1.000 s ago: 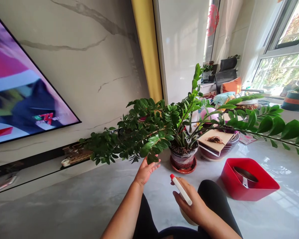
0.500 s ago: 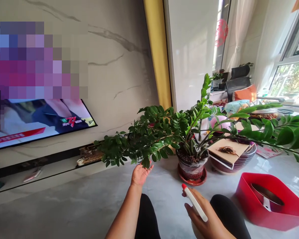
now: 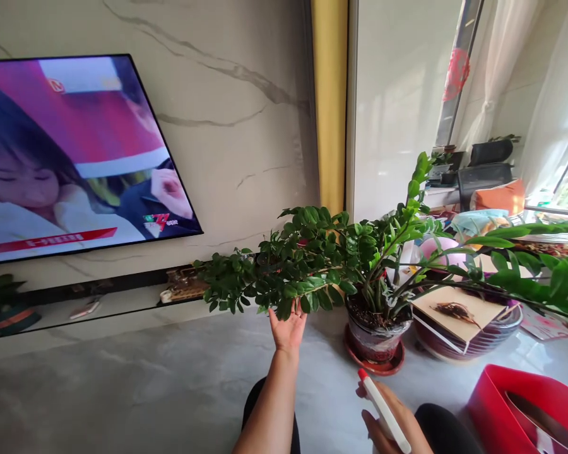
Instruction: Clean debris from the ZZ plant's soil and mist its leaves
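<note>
Left hand: my left hand is raised palm-up under the low leafy stem of the potted plant, fingers spread and loose, their tips touching the lowest leaves. A second ago it was reaching in from the side; now it sits squarely beneath the stem.

Right hand: my right hand is closed around a spray bottle, white with a red nozzle tip, held low near my knee. It has sunk toward the lower edge of view, and the nozzle points up and left, toward the stem.

Plant: it stands on the grey floor in a glazed pot on a reddish saucer, the long stem leaning left over my left hand.

Meaning: I judge that I am lifting the foliage to mist it, though no spray is visible yet.

View: my head has turned left, so more of the television shows and the red tub slides to the corner.

Writing: the television carries a red "77"-like logo and a red caption strip, too small to read. A red paper ornament hangs on the glass; no wording can be made out.
</note>
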Available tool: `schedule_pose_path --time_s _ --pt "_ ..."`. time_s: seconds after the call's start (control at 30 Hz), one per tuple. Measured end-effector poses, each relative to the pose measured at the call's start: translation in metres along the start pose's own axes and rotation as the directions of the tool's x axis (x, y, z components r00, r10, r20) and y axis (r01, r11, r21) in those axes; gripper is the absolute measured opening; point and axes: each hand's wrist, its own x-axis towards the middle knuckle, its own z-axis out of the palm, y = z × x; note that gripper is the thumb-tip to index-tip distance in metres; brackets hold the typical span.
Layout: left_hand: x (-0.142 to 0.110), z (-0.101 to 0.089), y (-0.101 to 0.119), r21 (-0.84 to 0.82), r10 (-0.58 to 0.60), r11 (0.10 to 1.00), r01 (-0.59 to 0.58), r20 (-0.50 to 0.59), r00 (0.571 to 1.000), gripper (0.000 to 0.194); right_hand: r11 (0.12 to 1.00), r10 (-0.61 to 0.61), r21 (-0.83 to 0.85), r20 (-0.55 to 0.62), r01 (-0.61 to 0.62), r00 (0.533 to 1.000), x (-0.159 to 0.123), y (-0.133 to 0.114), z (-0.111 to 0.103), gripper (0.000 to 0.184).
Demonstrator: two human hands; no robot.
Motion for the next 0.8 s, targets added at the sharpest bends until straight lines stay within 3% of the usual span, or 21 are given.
schedule_pose_path --time_s 0.13,0.33,0.43,0.67,0.8 --pt "0.0 0.027 -0.003 0.002 -0.007 1.0 0.007 0.046 0.999 0.057 0.999 0.044 -0.009 -0.01 -0.044 0.999 0.001 0.001 -0.004 0.048" --pt "-0.014 0.067 0.009 0.226 -0.102 0.971 0.074 0.118 0.988 0.045 0.99 -0.103 -0.103 -0.058 0.096 0.993 0.002 0.014 -0.004 0.054" --pt "-0.019 0.08 0.009 0.303 -0.144 0.948 0.102 0.118 0.983 0.043 0.983 -0.142 -0.123 -0.069 0.133 0.987 0.011 0.005 -0.003 0.055" --pt "-0.041 0.09 -0.004 0.49 -0.15 0.87 0.063 0.14 0.979 0.042 0.98 -0.195 -0.007 -0.159 0.197 0.968 0.045 -0.049 -0.011 0.046" --pt "-0.053 0.085 -0.011 0.56 -0.176 0.826 0.066 0.145 0.974 0.055 0.986 -0.157 0.028 -0.147 0.162 0.977 0.046 -0.059 -0.005 0.045"
